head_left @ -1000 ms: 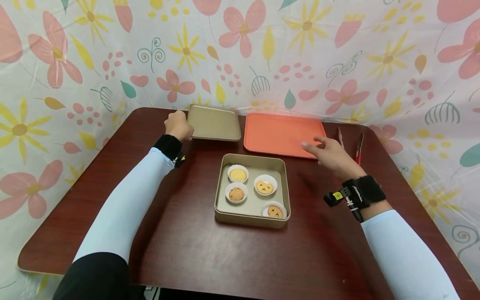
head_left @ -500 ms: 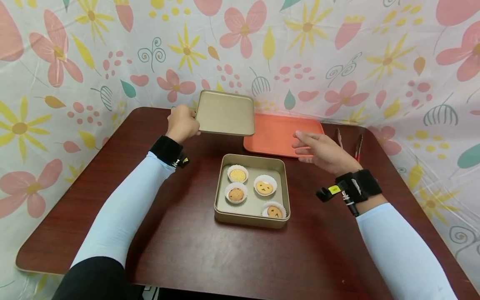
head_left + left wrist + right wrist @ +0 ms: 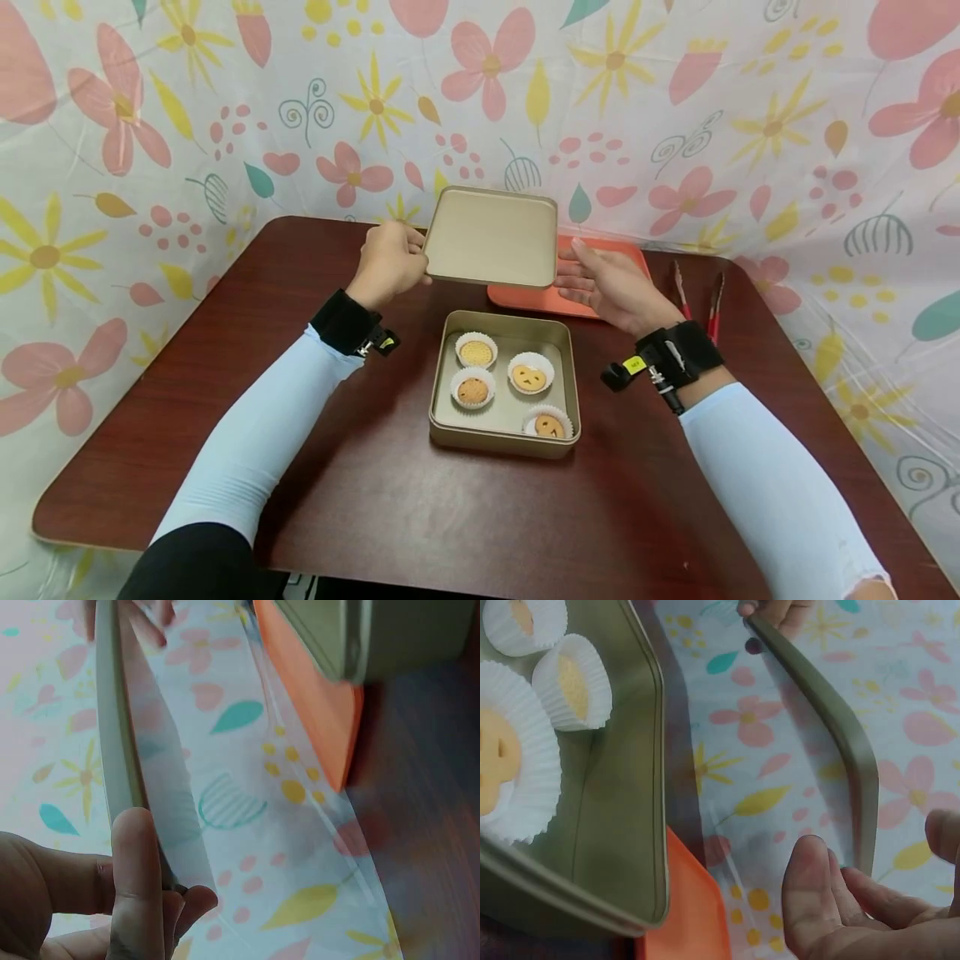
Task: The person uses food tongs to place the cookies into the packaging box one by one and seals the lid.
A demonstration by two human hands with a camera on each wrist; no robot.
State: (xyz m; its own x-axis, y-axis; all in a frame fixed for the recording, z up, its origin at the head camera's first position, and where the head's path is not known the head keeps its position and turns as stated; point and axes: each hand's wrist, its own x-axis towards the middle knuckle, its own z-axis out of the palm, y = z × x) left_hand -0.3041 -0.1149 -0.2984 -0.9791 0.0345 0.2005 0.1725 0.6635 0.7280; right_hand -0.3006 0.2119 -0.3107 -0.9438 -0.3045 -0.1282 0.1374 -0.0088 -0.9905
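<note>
A flat gold tin lid (image 3: 491, 237) is held up above the back of the table, slightly tilted. My left hand (image 3: 390, 262) pinches its left edge; in the left wrist view the thumb and fingers (image 3: 135, 885) close on the rim. My right hand (image 3: 618, 287) is at the lid's right edge, fingers spread and thumb raised. In the right wrist view those fingers (image 3: 806, 892) lie close to the rim without curling round it; contact is unclear. Below stands the open gold tin (image 3: 502, 442), with several cookies in white paper cups, such as a yellow one (image 3: 476, 352).
An orange tray (image 3: 615, 247) lies at the back, partly hidden by the lid and right hand. Tongs with red handles (image 3: 714, 321) rest at the back right. A floral sheet (image 3: 480, 100) hangs behind the dark brown table (image 3: 360, 500).
My left hand has lifted the lid from the back left and carried it right, to behind the tin. My right hand has moved left to the lid's right edge.
</note>
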